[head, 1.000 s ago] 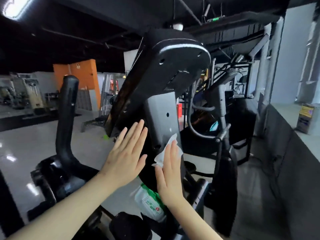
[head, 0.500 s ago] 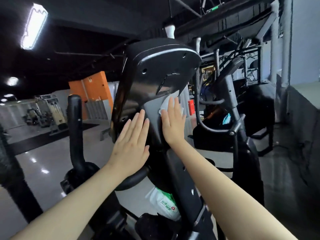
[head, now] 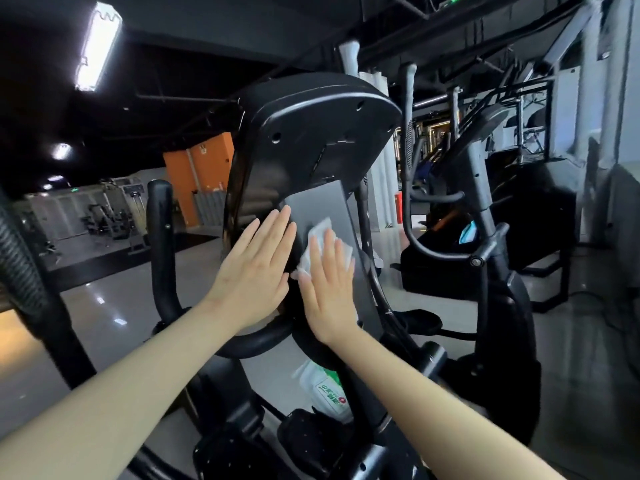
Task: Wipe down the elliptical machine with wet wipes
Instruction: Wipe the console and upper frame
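Right hand (head: 330, 289), fingers flat, presses a white wet wipe (head: 325, 242) against the elliptical machine's grey column (head: 322, 202); left hand (head: 258, 268) rests flat beside it

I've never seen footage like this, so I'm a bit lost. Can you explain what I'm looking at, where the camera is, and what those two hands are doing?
The camera sits on a person's head, looking forward and down, so the two bare arms are the wearer's own. The place is a gym. In front stands an elliptical machine, topped by its black console housing. The right hand lies flat on a white wet wipe, pressing it against the grey panel of the upright column. The left hand rests flat, fingers straight, on the black housing beside it and holds nothing. Lower down, partly hidden behind the column, is a white and green pack of wipes. Another exercise machine stands to the right.
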